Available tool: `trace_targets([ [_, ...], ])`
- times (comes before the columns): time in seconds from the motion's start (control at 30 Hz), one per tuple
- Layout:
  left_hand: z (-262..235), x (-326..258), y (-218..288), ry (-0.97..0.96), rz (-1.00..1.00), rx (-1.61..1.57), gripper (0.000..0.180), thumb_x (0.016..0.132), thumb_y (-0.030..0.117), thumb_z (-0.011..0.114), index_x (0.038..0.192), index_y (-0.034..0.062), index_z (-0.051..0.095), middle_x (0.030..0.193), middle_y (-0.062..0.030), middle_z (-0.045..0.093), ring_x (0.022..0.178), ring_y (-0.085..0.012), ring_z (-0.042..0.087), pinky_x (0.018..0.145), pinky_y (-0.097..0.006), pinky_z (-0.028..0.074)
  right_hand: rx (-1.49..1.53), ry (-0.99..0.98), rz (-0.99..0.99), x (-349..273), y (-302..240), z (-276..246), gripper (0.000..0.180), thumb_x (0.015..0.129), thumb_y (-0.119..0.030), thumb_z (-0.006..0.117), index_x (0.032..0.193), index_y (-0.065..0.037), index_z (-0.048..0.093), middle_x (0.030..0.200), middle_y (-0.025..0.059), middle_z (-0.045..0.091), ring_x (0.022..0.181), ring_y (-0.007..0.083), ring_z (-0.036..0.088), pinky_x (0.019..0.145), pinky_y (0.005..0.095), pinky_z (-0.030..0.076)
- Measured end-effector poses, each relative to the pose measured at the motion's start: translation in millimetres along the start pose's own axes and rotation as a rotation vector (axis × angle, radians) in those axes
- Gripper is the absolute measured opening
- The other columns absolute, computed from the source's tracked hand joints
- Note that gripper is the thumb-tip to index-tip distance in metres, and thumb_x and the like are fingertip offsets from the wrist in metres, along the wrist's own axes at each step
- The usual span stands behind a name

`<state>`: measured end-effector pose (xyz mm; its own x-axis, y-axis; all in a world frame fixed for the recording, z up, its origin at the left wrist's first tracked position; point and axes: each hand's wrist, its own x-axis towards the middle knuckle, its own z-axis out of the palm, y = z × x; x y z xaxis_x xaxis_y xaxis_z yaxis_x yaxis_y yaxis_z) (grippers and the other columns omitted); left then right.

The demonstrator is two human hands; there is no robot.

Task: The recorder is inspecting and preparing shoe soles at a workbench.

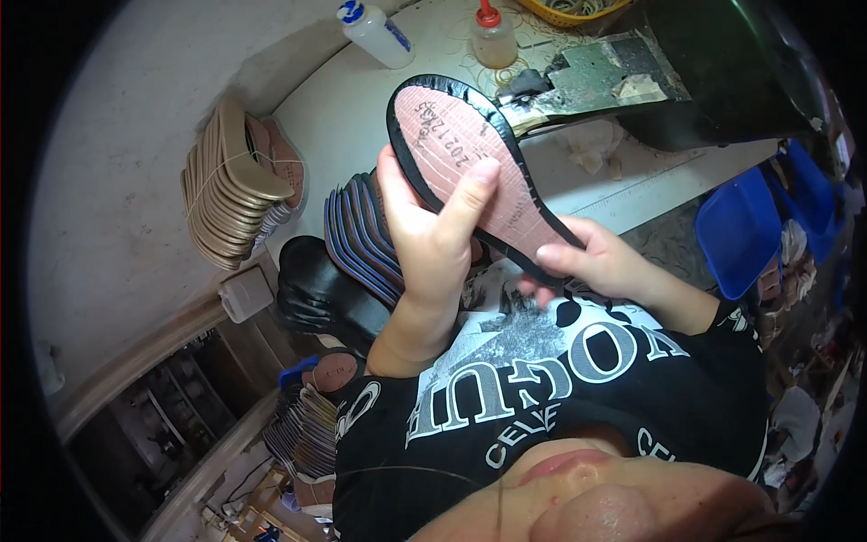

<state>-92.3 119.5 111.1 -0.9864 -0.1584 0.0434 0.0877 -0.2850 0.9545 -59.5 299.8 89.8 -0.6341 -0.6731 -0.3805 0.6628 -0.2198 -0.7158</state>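
A: The hands are both holding the same thing, aren't they?

B: Yes, they're sharing one shoe sole (512, 206). The left hand (432, 217) is curling half closed around its wider part, the thumb pressing on the pink underside and the fingers wrapping behind the black edge.

A: And the right hand (598, 262)?

B: It's pinching the narrow end, its thumb lying along the near edge and the other fingers bending underneath.

A: So where is the sole sitting?

B: It's slanting between the two hands, in front of the person's chest, its underside facing up and its rounded end pointing away beyond the left hand.

A: What's lying to the left?

B: Just beside the left hand, a stack of blue-edged soles (357, 230) is leaning over; some glossy black pieces (312, 285) are resting nearer the person. Farther left, a thin strand is binding a bundle of tan soles (230, 203).

A: And beyond the hands?

B: A blue-capped bottle (384, 38) and a red-capped bottle (494, 47) are standing on the pale counter (330, 99), and a yellow basket (571, 16) is showing past them. Right of the right hand, a blue plastic tray (741, 235) is sitting well apart.
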Motion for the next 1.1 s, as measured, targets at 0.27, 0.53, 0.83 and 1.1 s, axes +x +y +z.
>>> trace_targets([
  [0.27,-10.5,27.7,-26.6,0.079,-0.087,-0.017,0.034,0.09,0.014,0.062,0.116,-0.0022,0.046,0.105,-0.0079,0.058,0.093,-0.0122,0.055,0.086,-0.026,0.044,-0.005,0.095,-0.028,-0.5,-7.7,-9.6,0.027,0.096,-0.03,0.053,0.099,-0.003,0.054,0.074,0.0078,0.063,0.057,0.0087,0.059,0.054,0.0207,0.048],
  [0.53,-16.8,41.1,-46.4,-0.006,-0.088,0.37,0.05,0.09,0.031,0.061,0.116,-0.0091,0.044,0.116,-0.0186,0.046,0.114,-0.0273,0.042,0.102,-0.038,0.029,0.005,0.124,0.009,-1.4,9.9,-23.5,0.028,0.098,-0.03,0.051,0.102,-0.002,0.055,0.071,0.0017,0.057,0.046,0.0037,0.049,0.04,0.0165,0.036],
  [0.83,-18.6,75.4,-51.3,-0.046,-0.101,0.46,0.067,0.085,0.044,0.063,0.116,-0.0134,0.045,0.12,-0.0265,0.046,0.118,-0.0332,0.04,0.104,-0.041,0.028,-0.028,0.317,-0.145,15.5,-11.3,-13.0,0.029,0.096,-0.031,0.052,0.082,-0.006,0.055,0.051,-0.0025,0.049,0.039,0.0024,0.04,0.037,0.0182,0.026],
  [1.1,-32.5,80.0,-36.0,0.131,-0.004,0.109,0.068,0.092,0.038,0.057,0.131,-0.0134,0.034,0.128,-0.0232,0.047,0.118,-0.0276,0.048,0.101,-0.035,0.037,-0.137,0.169,-0.112,55.3,-20.1,-7.3,0.031,0.096,-0.033,0.051,0.088,-0.003,0.056,0.059,-0.0017,0.052,0.044,0.0029,0.046,0.039,0.0174,0.031],
])
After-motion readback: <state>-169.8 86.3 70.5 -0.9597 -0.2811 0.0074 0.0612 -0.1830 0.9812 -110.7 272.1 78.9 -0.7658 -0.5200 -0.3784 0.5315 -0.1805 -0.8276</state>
